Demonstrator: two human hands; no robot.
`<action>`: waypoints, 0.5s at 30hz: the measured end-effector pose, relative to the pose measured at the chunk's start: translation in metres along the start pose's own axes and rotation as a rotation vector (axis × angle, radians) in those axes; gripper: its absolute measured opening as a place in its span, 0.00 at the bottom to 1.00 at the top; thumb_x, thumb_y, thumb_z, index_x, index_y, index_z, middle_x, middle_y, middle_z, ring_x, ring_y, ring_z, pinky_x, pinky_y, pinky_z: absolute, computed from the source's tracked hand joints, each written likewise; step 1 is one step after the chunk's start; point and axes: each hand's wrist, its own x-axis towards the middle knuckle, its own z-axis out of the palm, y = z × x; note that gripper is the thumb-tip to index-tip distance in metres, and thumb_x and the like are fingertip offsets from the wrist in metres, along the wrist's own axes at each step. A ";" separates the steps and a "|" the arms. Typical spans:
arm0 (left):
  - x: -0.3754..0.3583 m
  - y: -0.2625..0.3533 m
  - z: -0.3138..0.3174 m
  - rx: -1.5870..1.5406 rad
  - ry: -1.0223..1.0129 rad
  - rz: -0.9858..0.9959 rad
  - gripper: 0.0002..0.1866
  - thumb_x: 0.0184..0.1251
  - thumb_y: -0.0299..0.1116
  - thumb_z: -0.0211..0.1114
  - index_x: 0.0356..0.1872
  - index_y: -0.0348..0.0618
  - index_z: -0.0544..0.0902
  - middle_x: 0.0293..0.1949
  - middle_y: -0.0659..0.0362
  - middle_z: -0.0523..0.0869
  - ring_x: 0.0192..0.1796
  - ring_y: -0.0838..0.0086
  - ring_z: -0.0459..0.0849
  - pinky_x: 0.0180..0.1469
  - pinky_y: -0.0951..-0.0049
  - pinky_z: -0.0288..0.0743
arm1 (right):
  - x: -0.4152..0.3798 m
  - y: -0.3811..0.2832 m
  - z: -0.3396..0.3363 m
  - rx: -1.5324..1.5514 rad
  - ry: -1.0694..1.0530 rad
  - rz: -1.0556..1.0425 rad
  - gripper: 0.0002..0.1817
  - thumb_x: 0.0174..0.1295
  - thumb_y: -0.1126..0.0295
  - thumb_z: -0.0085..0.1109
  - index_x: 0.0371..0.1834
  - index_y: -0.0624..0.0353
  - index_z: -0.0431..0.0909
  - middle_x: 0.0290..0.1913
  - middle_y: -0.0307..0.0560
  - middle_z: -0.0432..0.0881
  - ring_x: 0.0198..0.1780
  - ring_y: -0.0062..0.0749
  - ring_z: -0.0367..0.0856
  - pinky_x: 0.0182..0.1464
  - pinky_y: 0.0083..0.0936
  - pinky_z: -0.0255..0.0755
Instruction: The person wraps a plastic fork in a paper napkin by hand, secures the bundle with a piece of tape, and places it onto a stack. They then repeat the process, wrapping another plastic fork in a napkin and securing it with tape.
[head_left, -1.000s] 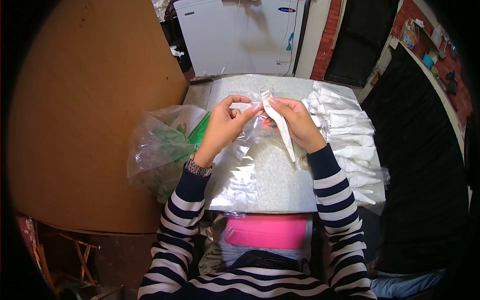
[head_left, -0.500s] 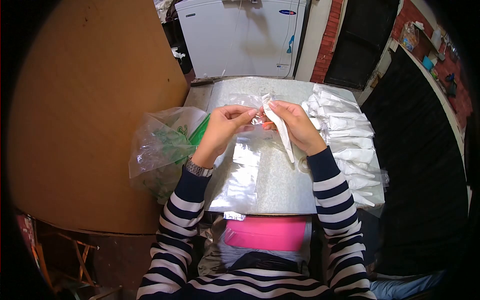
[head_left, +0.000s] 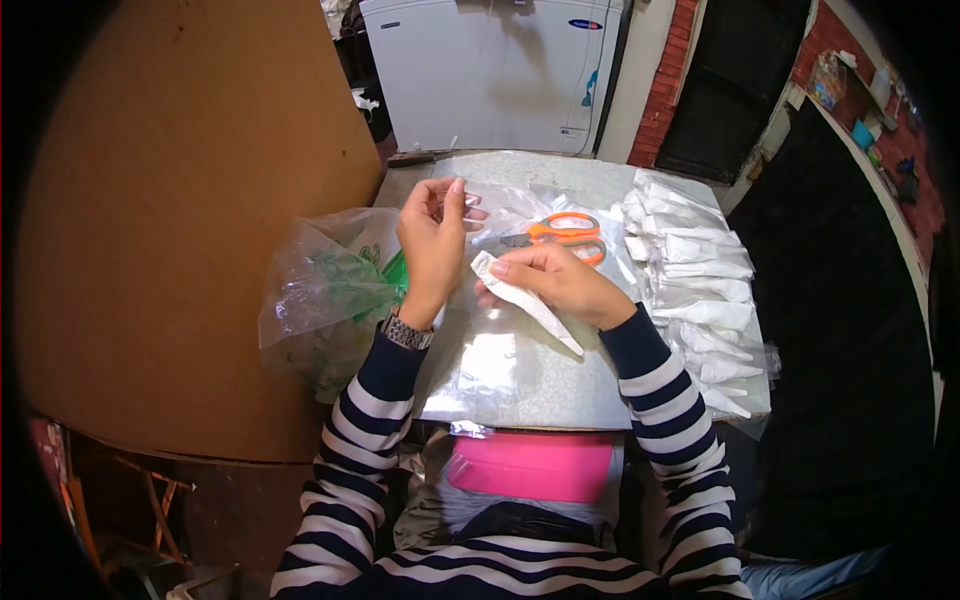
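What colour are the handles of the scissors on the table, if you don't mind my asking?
The scissors' handles are orange and grey, clearest in the head view.

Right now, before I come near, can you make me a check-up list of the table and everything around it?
Surface: pale table, partly under clear plastic.
Things: white tapered wrap in the right hand; similar white wraps in a column along the right side.
Clutter: orange-handled scissors lying beyond the right hand; see-through bag at left.
Hands: right grips the wrap; left hand is raised, can't tell if it holds anything.
Cables: nothing seen on the table.
Surroundings: white freezer behind, dark door.
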 end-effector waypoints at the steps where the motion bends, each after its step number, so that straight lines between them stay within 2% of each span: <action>1: 0.000 -0.001 -0.001 0.059 0.015 0.036 0.12 0.70 0.31 0.61 0.47 0.34 0.74 0.36 0.54 0.84 0.34 0.75 0.84 0.35 0.79 0.79 | 0.000 0.000 0.000 0.003 -0.006 -0.006 0.19 0.73 0.60 0.49 0.48 0.68 0.80 0.42 0.44 0.84 0.44 0.22 0.81 0.50 0.18 0.74; 5: -0.006 0.003 0.004 0.269 0.104 0.253 0.16 0.66 0.24 0.60 0.54 0.34 0.71 0.44 0.50 0.81 0.45 0.71 0.82 0.43 0.73 0.77 | -0.006 -0.006 -0.005 0.163 -0.061 0.001 0.19 0.73 0.62 0.49 0.48 0.71 0.79 0.44 0.49 0.84 0.45 0.29 0.84 0.49 0.22 0.78; 6: -0.007 0.005 0.006 0.314 0.135 0.325 0.18 0.64 0.22 0.59 0.55 0.34 0.70 0.46 0.49 0.81 0.48 0.70 0.81 0.45 0.71 0.76 | -0.007 -0.009 -0.008 0.215 0.009 -0.016 0.19 0.72 0.63 0.49 0.49 0.71 0.79 0.44 0.51 0.84 0.45 0.30 0.84 0.49 0.22 0.78; 7: -0.006 0.005 0.003 0.358 0.109 0.398 0.20 0.63 0.21 0.60 0.56 0.36 0.70 0.56 0.52 0.75 0.55 0.69 0.77 0.55 0.67 0.72 | -0.008 -0.012 -0.012 0.266 0.078 -0.033 0.19 0.72 0.63 0.50 0.49 0.72 0.78 0.45 0.52 0.84 0.45 0.32 0.85 0.49 0.22 0.78; 10: -0.001 0.013 -0.002 0.455 -0.027 0.647 0.21 0.58 0.19 0.61 0.55 0.37 0.73 0.58 0.54 0.75 0.58 0.67 0.76 0.60 0.66 0.69 | -0.011 -0.020 -0.023 0.424 0.329 -0.015 0.18 0.70 0.64 0.52 0.49 0.72 0.78 0.47 0.53 0.84 0.46 0.31 0.85 0.47 0.23 0.79; 12: -0.008 0.026 0.001 0.444 -0.275 0.649 0.23 0.55 0.19 0.61 0.55 0.40 0.76 0.61 0.53 0.74 0.61 0.64 0.74 0.63 0.64 0.66 | -0.012 -0.013 -0.036 0.523 0.456 0.021 0.17 0.70 0.64 0.53 0.49 0.70 0.79 0.47 0.51 0.84 0.47 0.30 0.85 0.46 0.24 0.80; 13: -0.011 0.030 0.002 0.437 -0.397 0.646 0.23 0.53 0.19 0.60 0.54 0.41 0.77 0.63 0.53 0.73 0.63 0.62 0.73 0.65 0.63 0.64 | -0.011 -0.008 -0.038 0.596 0.469 -0.006 0.17 0.69 0.63 0.55 0.48 0.67 0.79 0.46 0.47 0.84 0.45 0.27 0.85 0.46 0.24 0.80; 15: -0.013 0.030 0.007 0.532 -0.526 0.680 0.25 0.50 0.20 0.61 0.54 0.45 0.80 0.64 0.51 0.72 0.64 0.59 0.71 0.67 0.60 0.61 | -0.013 -0.013 -0.038 0.694 0.513 -0.006 0.16 0.68 0.63 0.55 0.49 0.66 0.79 0.45 0.46 0.84 0.45 0.27 0.84 0.46 0.24 0.80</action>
